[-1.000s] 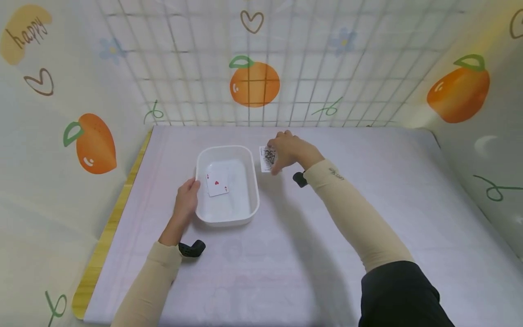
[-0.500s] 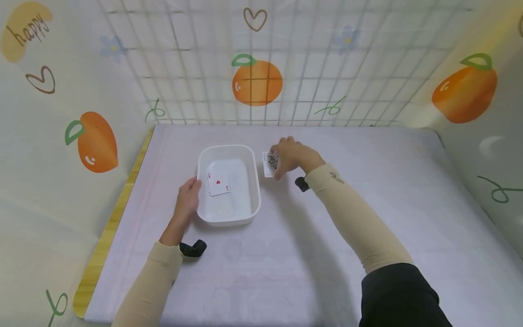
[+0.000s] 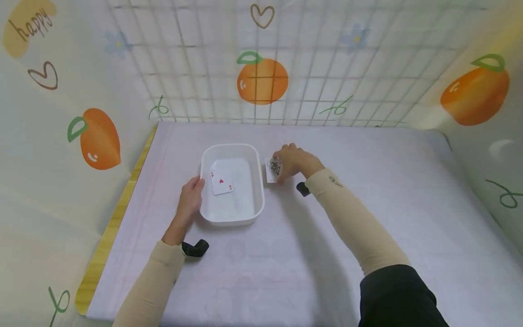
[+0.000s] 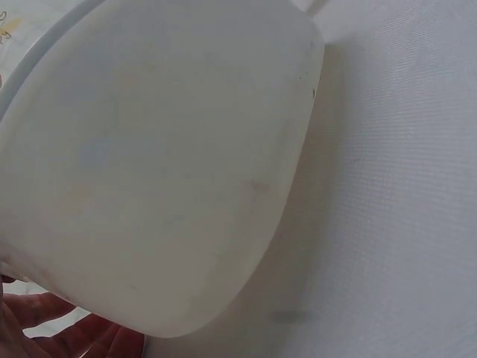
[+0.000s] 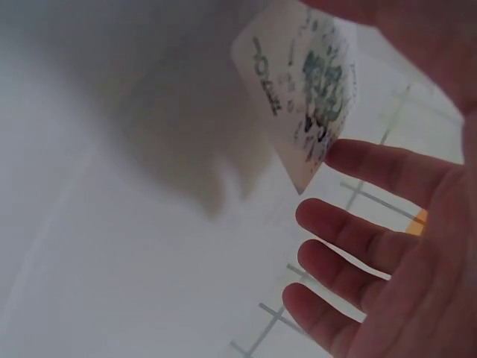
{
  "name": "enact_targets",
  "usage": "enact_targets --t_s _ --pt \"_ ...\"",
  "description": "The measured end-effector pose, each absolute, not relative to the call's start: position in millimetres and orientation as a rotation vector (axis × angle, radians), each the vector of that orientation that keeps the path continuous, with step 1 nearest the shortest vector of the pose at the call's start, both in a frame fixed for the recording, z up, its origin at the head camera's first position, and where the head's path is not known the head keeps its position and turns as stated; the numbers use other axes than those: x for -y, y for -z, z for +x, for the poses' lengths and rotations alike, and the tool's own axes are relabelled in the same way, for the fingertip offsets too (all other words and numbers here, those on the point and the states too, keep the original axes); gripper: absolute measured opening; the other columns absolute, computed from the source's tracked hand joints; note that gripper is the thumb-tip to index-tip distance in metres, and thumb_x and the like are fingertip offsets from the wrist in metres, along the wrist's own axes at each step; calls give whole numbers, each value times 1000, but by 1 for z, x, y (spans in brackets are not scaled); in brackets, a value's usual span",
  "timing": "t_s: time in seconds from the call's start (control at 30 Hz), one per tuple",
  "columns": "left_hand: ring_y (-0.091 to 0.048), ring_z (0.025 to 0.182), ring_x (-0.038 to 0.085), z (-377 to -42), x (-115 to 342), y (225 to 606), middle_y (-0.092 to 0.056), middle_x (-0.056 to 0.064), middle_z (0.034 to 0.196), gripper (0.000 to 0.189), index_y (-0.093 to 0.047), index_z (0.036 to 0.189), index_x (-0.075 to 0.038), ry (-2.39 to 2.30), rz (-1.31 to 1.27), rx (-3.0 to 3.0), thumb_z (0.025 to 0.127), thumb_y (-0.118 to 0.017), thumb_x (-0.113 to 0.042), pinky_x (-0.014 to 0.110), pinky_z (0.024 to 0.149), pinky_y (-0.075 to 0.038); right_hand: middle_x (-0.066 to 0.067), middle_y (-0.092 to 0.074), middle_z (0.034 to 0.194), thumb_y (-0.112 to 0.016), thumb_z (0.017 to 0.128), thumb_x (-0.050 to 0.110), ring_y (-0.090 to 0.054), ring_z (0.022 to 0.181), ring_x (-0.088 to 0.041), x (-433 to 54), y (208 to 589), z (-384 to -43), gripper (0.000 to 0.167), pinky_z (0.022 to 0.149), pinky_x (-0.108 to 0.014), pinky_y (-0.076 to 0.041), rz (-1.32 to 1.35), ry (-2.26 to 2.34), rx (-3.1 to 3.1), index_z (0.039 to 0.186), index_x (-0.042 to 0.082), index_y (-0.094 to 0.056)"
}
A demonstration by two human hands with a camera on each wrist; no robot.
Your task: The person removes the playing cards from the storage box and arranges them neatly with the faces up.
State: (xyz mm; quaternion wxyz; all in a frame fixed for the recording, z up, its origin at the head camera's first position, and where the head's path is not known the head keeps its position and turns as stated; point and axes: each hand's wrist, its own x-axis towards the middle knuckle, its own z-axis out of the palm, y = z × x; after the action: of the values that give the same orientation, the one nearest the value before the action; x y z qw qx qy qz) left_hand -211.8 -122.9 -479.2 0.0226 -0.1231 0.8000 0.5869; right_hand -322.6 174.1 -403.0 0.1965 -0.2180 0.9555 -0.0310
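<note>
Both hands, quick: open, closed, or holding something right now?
Left hand: closed, gripping the side of the white tub.
Right hand: pinching a playing card.

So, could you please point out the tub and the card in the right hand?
Tub (image 3: 242, 181): head view, bare inside floor.
Held card (image 5: 307, 82): right wrist view, middle of its printed face.

A white container (image 4: 164, 164) fills most of the view, its outer wall bearing faint smudges and a small dark mark (image 4: 314, 94). The left hand (image 4: 71, 330) sits at its lower-left edge. A shadow (image 4: 294, 276) falls on the pale cloth (image 4: 410, 186) alongside.
</note>
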Motion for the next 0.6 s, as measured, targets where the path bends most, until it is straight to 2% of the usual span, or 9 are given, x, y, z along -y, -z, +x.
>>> enact_targets --t_s 0.6 --pt "-45 134 31 -212 124 480 -50 15 145 51 -43 147 -4 -1831 -361 -2466 107 -37 -35 47 111 -36 -16 -54 123 -88 63 36 -45 113 -32 -166 424 -327 90 97 -54 -43 -609 88 -2650 141 9 -53"
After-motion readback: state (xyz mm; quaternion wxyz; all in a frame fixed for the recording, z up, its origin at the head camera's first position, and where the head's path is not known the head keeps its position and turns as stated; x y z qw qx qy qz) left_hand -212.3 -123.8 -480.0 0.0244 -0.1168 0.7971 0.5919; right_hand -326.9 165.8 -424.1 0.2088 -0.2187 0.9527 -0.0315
